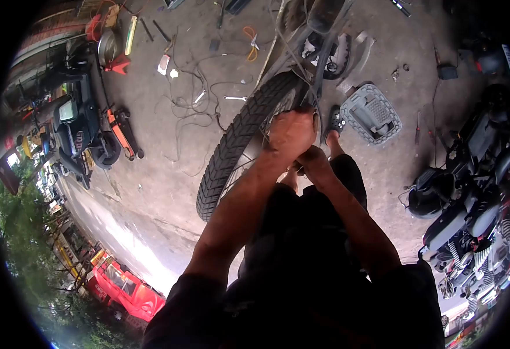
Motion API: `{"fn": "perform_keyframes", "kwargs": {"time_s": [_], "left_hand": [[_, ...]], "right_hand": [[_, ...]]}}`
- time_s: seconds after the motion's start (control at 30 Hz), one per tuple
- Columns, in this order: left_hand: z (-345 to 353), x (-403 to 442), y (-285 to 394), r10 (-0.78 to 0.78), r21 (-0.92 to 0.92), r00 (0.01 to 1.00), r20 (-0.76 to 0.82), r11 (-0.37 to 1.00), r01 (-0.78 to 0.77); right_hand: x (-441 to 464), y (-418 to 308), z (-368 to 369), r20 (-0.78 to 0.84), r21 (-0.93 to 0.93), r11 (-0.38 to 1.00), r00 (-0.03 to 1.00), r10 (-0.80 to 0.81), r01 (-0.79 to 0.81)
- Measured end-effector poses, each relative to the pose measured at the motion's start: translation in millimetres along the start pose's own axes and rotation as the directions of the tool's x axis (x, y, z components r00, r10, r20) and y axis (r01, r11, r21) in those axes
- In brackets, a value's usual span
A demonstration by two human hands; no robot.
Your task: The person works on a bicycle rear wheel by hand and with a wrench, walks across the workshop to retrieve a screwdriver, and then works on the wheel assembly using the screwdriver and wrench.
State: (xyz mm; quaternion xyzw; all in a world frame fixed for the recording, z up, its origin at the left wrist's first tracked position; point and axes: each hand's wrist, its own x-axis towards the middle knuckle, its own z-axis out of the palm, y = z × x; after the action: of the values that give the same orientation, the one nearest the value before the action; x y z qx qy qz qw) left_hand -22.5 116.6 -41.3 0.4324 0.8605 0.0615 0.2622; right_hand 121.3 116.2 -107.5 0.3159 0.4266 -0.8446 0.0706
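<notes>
A wheel with a knobbly black tyre (232,142) stands upright just left of my hands, still in the vehicle's frame. My left hand (293,131) is closed in a fist at the right side of the wheel, near its hub. Whatever lies inside that fist is hidden. Just below and to the right, my right hand (313,161) has its fingers curled close to the left one. What it grips cannot be made out. Thin dark cables (318,96) run down from the frame past my left fist.
A grey plastic basket (394,119) lies right of my foot. On the floor to the left are a wrench (236,98), loose cables and an orange jack-like tool (121,132). A dark scooter (77,125) stands at left, several motorbikes (470,198) at right.
</notes>
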Motion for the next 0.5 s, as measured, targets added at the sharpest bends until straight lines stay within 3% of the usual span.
{"fn": "perform_keyframes", "kwargs": {"time_s": [0.03, 0.1, 0.2, 0.27, 0.3, 0.4, 0.5], "left_hand": [[0, -1, 0, 0.004, -0.015, 0.999, -0.034, 1.000, -0.005], [-7, -9, -3, 0.011, -0.035, 0.995, -0.099, 0.999, -0.015], [-18, -42, -12, -0.074, -0.180, 0.980, -0.184, 0.983, 0.041], [-17, -61, -17, -0.155, -0.305, 0.964, -0.216, 0.949, 0.084], [-18, -67, -18, -0.195, -0.367, 0.953, -0.231, 0.925, 0.100], [-21, -72, -20, -0.186, -0.414, 0.959, -0.216, 0.906, 0.082], [-20, -77, -21, -0.211, -0.491, 0.962, -0.174, 0.865, 0.101]], "right_hand": [[2, 4, 0, -0.017, -0.334, 0.934, 0.990, -0.142, 0.128], [-1, -1, 4, -0.082, -0.433, 0.896, 0.986, -0.144, 0.095], [-2, 0, 6, 0.045, -0.683, 0.625, 0.876, -0.480, 0.378], [0, 2, 5, -0.061, -0.393, 0.905, 0.977, -0.205, 0.165], [2, -5, 5, -0.073, -0.223, 0.974, 0.996, -0.053, 0.036], [-3, -27, 3, -0.004, 0.126, 0.945, 0.952, 0.306, -0.303], [-8, -43, 4, 0.070, 0.262, 0.893, 0.930, 0.361, -0.366]]}}
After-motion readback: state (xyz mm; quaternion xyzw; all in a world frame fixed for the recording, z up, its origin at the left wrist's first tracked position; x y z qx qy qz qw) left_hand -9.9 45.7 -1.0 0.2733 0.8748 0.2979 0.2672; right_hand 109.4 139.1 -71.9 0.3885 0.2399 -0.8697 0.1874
